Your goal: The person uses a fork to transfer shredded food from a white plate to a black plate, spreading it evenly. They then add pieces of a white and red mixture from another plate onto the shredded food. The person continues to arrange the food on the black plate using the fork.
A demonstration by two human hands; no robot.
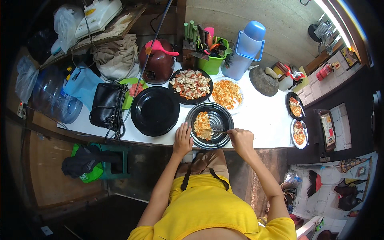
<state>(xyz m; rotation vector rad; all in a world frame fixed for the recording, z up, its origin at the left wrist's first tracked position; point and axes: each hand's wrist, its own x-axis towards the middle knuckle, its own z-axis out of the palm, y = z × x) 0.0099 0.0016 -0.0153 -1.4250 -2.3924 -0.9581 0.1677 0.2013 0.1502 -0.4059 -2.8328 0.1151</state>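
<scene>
Black-rimmed, the bowl [224,113] of orange food [202,125] sits between both hands: left hand [183,140] braces its edge, fingers together, while right hand [241,139] is clenched round a utensil [218,131] reaching into the food. Scooping appears underway; lifting cleanly needs a steady bowl.

A white counter [260,120] runs in front of you. On it sit a ridged black pan [209,125] with food, an empty black plate [155,111], two plates of chopped food behind, a black handbag [107,106], a maroon cooker [159,65] and a blue jug [245,50].
</scene>
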